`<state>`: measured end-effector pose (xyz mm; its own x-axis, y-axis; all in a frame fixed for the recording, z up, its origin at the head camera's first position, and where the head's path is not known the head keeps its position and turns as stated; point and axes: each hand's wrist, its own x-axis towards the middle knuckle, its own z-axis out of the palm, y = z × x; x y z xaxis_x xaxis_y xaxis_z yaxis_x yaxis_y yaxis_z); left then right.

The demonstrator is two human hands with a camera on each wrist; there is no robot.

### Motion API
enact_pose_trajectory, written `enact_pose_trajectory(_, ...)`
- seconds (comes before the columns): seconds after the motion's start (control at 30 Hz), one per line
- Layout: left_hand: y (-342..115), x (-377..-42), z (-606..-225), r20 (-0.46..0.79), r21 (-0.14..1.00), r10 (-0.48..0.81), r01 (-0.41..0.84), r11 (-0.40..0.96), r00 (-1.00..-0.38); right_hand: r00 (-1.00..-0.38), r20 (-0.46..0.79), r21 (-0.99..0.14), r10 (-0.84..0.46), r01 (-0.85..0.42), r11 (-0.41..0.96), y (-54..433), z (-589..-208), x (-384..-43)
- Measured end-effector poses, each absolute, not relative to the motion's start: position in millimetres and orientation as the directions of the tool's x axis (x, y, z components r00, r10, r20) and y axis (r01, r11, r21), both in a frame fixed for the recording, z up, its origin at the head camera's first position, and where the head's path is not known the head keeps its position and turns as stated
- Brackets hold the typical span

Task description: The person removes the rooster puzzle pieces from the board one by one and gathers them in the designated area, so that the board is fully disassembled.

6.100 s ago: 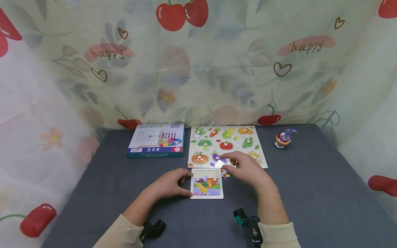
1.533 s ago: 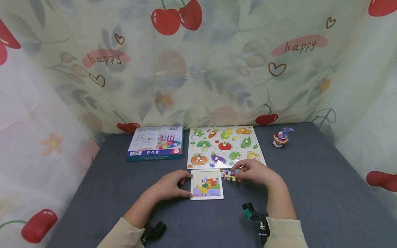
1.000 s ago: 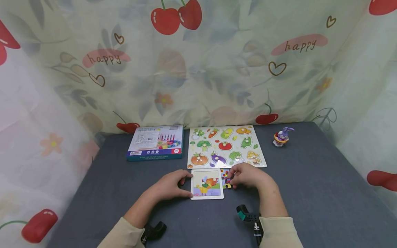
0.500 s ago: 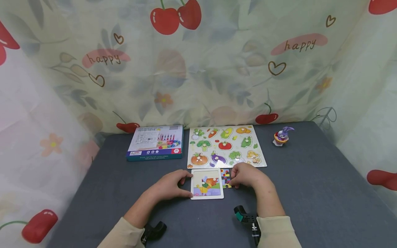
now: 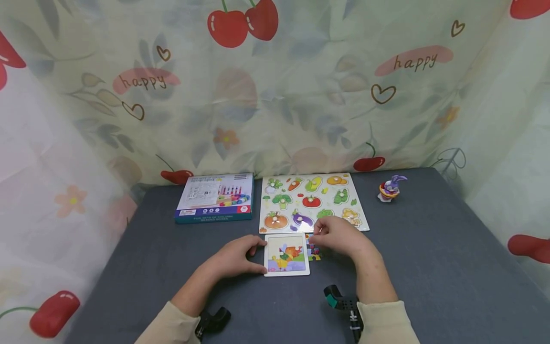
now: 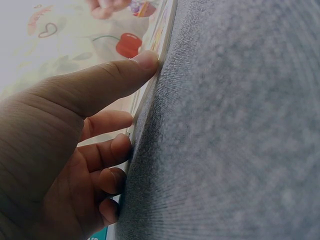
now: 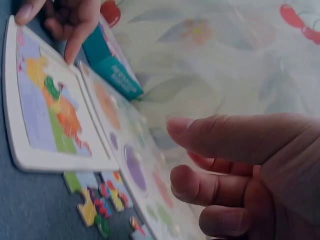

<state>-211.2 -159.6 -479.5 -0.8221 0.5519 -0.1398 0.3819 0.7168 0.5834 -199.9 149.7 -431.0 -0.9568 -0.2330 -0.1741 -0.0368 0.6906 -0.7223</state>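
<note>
In the head view, a small white-framed jigsaw tray (image 5: 287,274) lies on the dark cloth, its lower part filled with a colourful bird picture and its upper part bare. My left hand (image 5: 235,257) touches the tray's left edge, thumb at the lower corner and index finger higher up. Loose jigsaw pieces (image 5: 315,253) lie against the tray's right side, partly hidden by my right hand (image 5: 341,236). That hand hovers over them with fingers loosely bent. In the right wrist view nothing shows between thumb and fingers, and several loose pieces (image 7: 89,207) lie below.
A vegetable knob-puzzle board (image 5: 296,196) lies right behind the tray. To its left sits a flat boxed set (image 5: 215,198). A purple rabbit figurine (image 5: 390,189) stands at the back right. A patterned curtain (image 5: 292,119) hangs behind the table.
Since the earliest frame, the tray's picture has lost its upper-left portion and more pieces lie beside it. Recently my right hand moved left onto the pieces, then up and back. My left hand stayed.
</note>
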Motion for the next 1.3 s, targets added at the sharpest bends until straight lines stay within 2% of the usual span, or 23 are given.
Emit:
enact_pose_trajectory(0.27,-160,-210,-479,-0.142,0.585,0.551,0.379,0.717,-0.822,-0.941,-0.145,-0.703,-0.307,-0.12,0.701,120,-417,-191)
enact_pose_trajectory(0.57,-160,-210,-479,-0.13,0.57,0.553,0.394,0.721,-0.823,-0.917,-0.167,-0.642,-0.363,-0.178,0.746,90,-429,-189)
enact_pose_trajectory(0.87,-158,-211,-479,-0.135,0.57,0.549,0.389,0.724,-0.825,-0.938,-0.189,-0.433,-0.291,-0.187,0.882,79,-448,-189)
enact_pose_trajectory(1.3,-158,-211,-478,-0.142,0.573,0.549,0.384,0.724,-0.823,-0.937,-0.205,-0.494,-0.282,-0.15,0.857,79,-455,-191)
